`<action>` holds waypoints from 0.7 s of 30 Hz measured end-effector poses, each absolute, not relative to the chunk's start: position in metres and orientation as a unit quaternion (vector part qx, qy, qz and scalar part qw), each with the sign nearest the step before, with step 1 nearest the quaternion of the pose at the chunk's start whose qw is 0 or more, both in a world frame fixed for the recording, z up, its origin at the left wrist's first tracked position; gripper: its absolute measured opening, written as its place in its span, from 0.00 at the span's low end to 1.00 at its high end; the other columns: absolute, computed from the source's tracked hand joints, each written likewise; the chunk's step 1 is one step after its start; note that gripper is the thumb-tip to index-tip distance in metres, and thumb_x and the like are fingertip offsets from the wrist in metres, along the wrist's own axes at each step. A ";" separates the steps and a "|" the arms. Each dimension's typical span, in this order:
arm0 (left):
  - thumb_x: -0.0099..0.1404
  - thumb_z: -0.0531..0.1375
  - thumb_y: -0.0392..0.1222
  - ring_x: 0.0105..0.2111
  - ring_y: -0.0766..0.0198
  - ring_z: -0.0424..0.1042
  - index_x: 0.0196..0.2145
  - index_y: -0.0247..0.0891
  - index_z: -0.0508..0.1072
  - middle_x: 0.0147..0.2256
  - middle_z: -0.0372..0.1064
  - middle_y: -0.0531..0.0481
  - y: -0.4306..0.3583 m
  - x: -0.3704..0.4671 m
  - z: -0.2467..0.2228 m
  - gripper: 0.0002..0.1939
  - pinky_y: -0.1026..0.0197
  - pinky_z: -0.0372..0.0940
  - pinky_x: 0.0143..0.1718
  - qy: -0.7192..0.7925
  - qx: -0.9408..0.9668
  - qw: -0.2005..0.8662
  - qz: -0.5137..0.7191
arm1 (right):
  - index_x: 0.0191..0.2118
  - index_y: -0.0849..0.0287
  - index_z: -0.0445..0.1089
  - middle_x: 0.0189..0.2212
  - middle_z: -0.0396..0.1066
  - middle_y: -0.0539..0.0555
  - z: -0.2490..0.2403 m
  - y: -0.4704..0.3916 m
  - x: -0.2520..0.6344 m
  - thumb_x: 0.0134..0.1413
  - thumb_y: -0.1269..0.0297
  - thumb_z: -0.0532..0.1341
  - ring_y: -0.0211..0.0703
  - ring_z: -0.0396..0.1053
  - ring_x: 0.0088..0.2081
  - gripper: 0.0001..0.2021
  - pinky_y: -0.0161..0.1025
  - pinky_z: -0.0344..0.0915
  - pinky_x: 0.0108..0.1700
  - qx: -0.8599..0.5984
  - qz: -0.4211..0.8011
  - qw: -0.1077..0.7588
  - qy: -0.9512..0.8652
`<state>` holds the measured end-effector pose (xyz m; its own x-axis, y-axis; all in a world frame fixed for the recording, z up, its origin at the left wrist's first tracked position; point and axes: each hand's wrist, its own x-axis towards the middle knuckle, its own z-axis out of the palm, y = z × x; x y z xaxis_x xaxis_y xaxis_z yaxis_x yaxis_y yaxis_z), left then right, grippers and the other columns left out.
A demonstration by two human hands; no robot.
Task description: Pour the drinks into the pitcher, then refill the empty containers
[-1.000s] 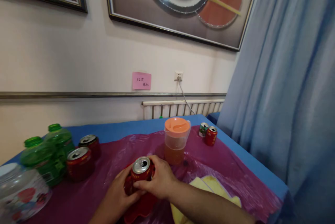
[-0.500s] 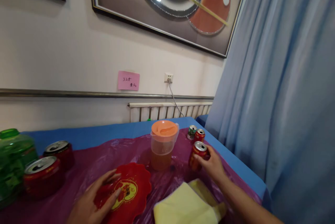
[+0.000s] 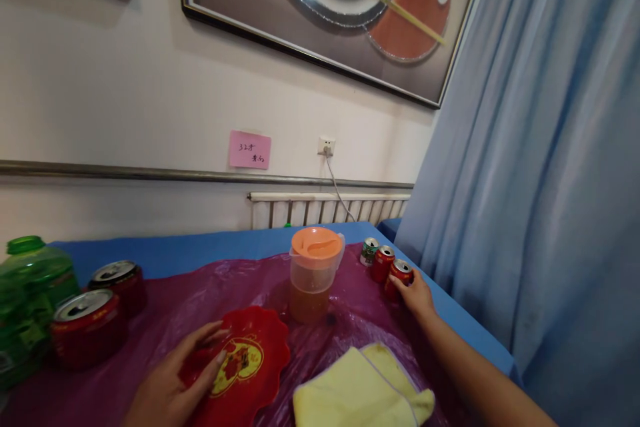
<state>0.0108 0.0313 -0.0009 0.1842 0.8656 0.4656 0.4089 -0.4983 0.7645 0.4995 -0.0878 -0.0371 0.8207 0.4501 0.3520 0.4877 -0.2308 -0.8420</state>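
Observation:
My right hand (image 3: 419,295) is closed around a red drink can (image 3: 400,272), which stands upright at the right side of the purple plastic sheet. Just behind it are another red can (image 3: 382,265) and a small green-and-white can (image 3: 369,252), making a row. My left hand (image 3: 173,377) hovers over or rests on a red scalloped plate (image 3: 273,354) with a yellow printed design; its thumb and fingers are apart and hold nothing. Between the hands lies a folded yellow cloth (image 3: 357,390). Behind the cloth stands a clear pitcher (image 3: 311,290) with an orange lid and amber liquid inside.
Two larger-looking red cans, one in front (image 3: 89,334) and one behind (image 3: 120,287), stand at the left beside green plastic bottles (image 3: 43,280). The purple sheet (image 3: 210,280) covers much of a blue-covered table (image 3: 200,247). A blue curtain (image 3: 540,180) hangs on the right.
My right hand has carried the red can back and to the right, into line with the other two cans. My left hand stays at the plate. The view has shifted slightly.

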 end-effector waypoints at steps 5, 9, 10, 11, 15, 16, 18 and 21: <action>0.54 0.64 0.66 0.41 0.49 0.83 0.46 0.46 0.78 0.40 0.84 0.47 0.038 0.005 -0.008 0.29 0.54 0.77 0.44 0.426 0.749 0.261 0.435 | 0.53 0.66 0.66 0.49 0.72 0.70 -0.020 -0.105 0.471 0.46 0.42 0.65 0.60 0.72 0.47 0.36 0.54 0.68 0.51 -0.774 -0.069 0.561 -0.285; 0.56 0.65 0.58 0.42 0.51 0.82 0.47 0.44 0.76 0.41 0.83 0.47 0.026 0.006 0.004 0.24 0.53 0.75 0.49 0.428 0.746 0.268 0.435 | 0.49 0.58 0.68 0.42 0.73 0.59 0.014 -0.122 0.383 0.63 0.50 0.56 0.48 0.73 0.41 0.18 0.44 0.70 0.46 -0.669 -0.044 0.590 -0.450; 0.56 0.65 0.56 0.42 0.51 0.82 0.47 0.44 0.76 0.41 0.83 0.47 0.023 0.007 0.007 0.23 0.52 0.74 0.50 0.431 0.738 0.270 0.444 | 0.47 0.57 0.69 0.42 0.74 0.58 0.024 -0.124 0.353 0.65 0.55 0.57 0.48 0.73 0.43 0.13 0.44 0.70 0.47 -0.615 -0.025 0.574 -0.540; 0.56 0.65 0.53 0.42 0.51 0.81 0.47 0.43 0.75 0.41 0.83 0.47 0.020 0.007 0.010 0.23 0.52 0.74 0.50 0.436 0.725 0.274 0.457 | 0.46 0.55 0.70 0.42 0.74 0.57 0.032 -0.126 0.322 0.66 0.60 0.56 0.47 0.73 0.44 0.09 0.43 0.69 0.48 -0.562 -0.007 0.551 -0.616; 0.55 0.65 0.49 0.41 0.53 0.80 0.45 0.40 0.75 0.40 0.81 0.45 0.013 0.007 0.015 0.21 0.50 0.72 0.51 0.449 0.627 0.314 0.553 | 0.51 0.51 0.72 0.50 0.75 0.55 0.041 -0.118 0.215 0.63 0.65 0.59 0.45 0.72 0.50 0.12 0.42 0.67 0.54 -0.411 0.097 0.381 -0.822; 0.55 0.65 0.49 0.41 0.53 0.80 0.45 0.39 0.75 0.41 0.81 0.44 0.013 0.006 0.015 0.21 0.50 0.72 0.50 0.456 0.608 0.311 0.571 | 0.50 0.52 0.72 0.50 0.75 0.54 0.037 -0.113 0.198 0.62 0.62 0.62 0.46 0.72 0.50 0.12 0.43 0.67 0.54 -0.402 0.100 0.342 -0.844; 0.56 0.64 0.48 0.42 0.53 0.79 0.46 0.38 0.74 0.43 0.80 0.42 0.016 0.003 0.014 0.21 0.50 0.72 0.49 0.469 0.579 0.299 0.596 | 0.46 0.53 0.73 0.46 0.76 0.53 0.023 -0.101 0.175 0.58 0.53 0.67 0.48 0.72 0.46 0.14 0.44 0.68 0.52 -0.400 0.083 0.274 -0.871; 0.56 0.63 0.47 0.45 0.53 0.78 0.47 0.36 0.73 0.45 0.78 0.40 0.023 -0.004 0.015 0.22 0.52 0.72 0.50 0.482 0.541 0.289 0.625 | 0.40 0.54 0.74 0.39 0.77 0.51 -0.003 -0.087 0.164 0.55 0.49 0.70 0.48 0.73 0.41 0.15 0.43 0.69 0.47 -0.420 0.032 0.212 -0.882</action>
<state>-0.0036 0.0228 0.0150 -0.2475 0.8837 0.3973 0.1600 -0.3671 0.9163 0.1644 -0.0870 -0.0028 -0.5575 0.7546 0.3462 0.7275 0.6449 -0.2343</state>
